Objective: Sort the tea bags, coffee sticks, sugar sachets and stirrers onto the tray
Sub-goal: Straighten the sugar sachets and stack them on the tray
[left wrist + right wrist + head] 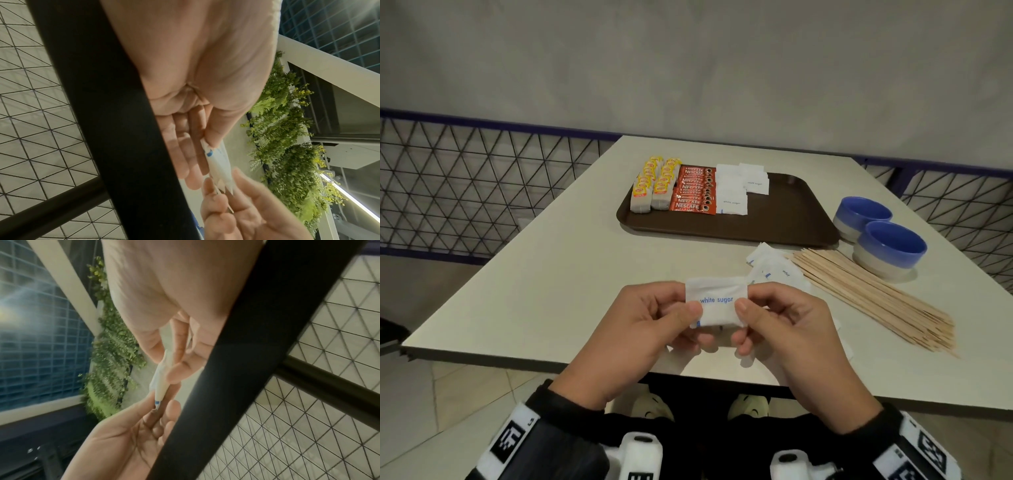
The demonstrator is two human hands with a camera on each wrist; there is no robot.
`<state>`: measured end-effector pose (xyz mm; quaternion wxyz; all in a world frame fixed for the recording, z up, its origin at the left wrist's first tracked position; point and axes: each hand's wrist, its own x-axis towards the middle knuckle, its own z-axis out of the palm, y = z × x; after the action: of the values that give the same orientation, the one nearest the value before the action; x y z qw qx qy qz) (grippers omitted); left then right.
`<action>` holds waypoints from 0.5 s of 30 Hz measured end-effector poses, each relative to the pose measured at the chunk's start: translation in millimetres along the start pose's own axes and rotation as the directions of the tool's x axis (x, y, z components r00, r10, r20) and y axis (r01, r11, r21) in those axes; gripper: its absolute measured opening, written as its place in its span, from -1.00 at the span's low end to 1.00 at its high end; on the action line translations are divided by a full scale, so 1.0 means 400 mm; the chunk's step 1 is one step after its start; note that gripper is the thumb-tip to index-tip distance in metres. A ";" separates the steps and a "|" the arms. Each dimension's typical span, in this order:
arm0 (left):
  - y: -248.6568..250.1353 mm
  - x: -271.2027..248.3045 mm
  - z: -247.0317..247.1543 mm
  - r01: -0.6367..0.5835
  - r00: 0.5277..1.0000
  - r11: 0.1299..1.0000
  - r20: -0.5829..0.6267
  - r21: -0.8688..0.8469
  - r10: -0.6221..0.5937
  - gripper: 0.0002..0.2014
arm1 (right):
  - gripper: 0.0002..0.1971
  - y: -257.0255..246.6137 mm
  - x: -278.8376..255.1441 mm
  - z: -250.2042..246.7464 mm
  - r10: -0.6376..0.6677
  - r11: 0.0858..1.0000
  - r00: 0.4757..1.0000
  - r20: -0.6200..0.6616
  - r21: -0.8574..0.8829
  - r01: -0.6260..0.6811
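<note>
White paper sugar sachet (717, 302) pinched at each end by left hand (650, 322) and right hand (774, 325) above the counter's near edge — probably being straightened for the tray (791, 219) toward the far edge.

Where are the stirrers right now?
Head view: the stirrers lie in a loose pile on the table's right side, off the tray, between the loose sugar sachets and blue bowls.

White sugar sachet (716, 301) held flat above table edge; tea bags (654, 183), coffee sticks (693, 192) rowed on tray (774, 219).
</note>
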<state>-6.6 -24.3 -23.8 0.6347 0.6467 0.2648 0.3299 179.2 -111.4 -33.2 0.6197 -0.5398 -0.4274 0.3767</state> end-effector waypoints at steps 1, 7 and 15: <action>0.000 -0.001 0.000 0.001 1.000 1.000 0.002 -0.005 -0.001 -0.78 | -0.83 -0.017 0.002 0.002 0.039 0.999 0.999 0.001 -0.016 -0.039; -0.003 0.001 -0.001 -0.006 0.999 1.000 0.045 -0.008 0.006 -0.78 | -0.93 -0.153 0.061 -0.022 0.202 0.827 0.936 0.288 -0.562 -0.005; -0.017 0.019 -0.031 0.032 0.998 0.990 -0.050 -0.137 -0.039 -0.50 | -0.96 -0.304 0.368 -0.125 0.301 0.623 0.931 0.206 -0.782 -0.028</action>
<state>-10.8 -10.0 -30.1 0.6759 0.5881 0.2699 0.3526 278.3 -8.2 102.8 0.2166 -0.7206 -0.5881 0.2966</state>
